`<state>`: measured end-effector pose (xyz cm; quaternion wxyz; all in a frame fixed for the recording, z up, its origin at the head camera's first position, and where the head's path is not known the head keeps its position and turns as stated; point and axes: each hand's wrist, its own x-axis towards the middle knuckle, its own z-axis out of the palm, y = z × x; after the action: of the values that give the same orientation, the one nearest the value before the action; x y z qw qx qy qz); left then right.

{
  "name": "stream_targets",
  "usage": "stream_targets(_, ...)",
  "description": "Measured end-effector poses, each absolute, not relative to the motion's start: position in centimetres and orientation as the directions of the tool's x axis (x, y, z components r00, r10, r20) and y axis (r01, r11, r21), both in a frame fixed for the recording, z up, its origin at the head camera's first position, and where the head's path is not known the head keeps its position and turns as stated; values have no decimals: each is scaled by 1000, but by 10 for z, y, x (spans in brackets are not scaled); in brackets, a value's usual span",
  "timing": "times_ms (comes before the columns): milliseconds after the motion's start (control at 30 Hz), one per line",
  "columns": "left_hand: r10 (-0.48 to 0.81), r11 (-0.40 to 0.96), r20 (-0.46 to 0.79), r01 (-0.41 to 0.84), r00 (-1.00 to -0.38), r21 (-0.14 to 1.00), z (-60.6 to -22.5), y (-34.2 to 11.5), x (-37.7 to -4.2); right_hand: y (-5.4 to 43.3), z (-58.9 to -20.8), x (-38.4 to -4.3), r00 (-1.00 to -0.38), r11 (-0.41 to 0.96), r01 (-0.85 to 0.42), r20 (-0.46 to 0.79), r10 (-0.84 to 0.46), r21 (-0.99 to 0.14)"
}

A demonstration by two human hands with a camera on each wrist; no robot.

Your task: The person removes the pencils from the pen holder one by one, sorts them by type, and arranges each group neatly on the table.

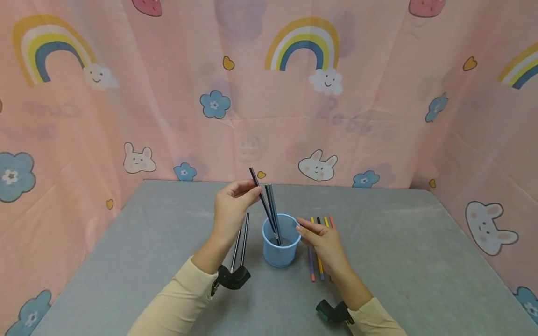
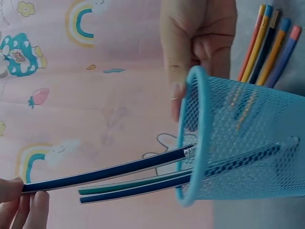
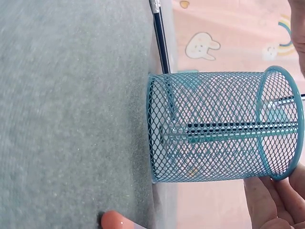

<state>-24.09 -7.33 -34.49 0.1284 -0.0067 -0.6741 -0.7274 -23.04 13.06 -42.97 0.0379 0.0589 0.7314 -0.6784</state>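
My left hand (image 1: 233, 203) pinches a long dark pencil (image 2: 109, 171) near its upper end. The pencil's silver-banded lower end dips past the rim of a blue mesh pen cup (image 1: 279, 256). Two more dark pencils (image 2: 136, 183) lean inside the cup, their tops sticking out beside the held one. At the cup's right side, my right hand (image 1: 325, 242) grips the rim between thumb and fingers. The cup stands upright on the grey table (image 1: 403, 266).
Left of the cup, two dark pencils (image 1: 244, 238) lie on the table, partly behind the left wrist. Several coloured pencils (image 1: 312, 266) lie to the right, partly under the right hand. A pink patterned curtain (image 1: 260, 130) hangs behind the table and along both sides.
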Motion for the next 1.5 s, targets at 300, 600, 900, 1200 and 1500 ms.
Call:
stream_targets(300, -193, -106, 212, 235, -958, 966, -328, -87, -237, 131, -430, -230, -991, 78, 130, -129, 25, -988)
stream_targets(600, -220, -114, 233, 262, -947, 958, -323, -106, -236, 131, -430, -230, -990, 73, 140, -138, 23, -988)
stream_targets(900, -180, -46, 225, 237, -957, 970, -324, -120, -239, 131, -430, -231, -989, 66, 144, -142, 31, -987)
stream_targets(1200, -119, 21, 128, 126, -985, 992, -335, -130, -252, 132, -428, -231, -989, 70, 144, -142, 27, -987)
stream_targets(1500, -39, 180, 7, 0, -999, 984, -354, -139, -267, 130, -427, -230, -988, 70, 153, -151, 38, -986)
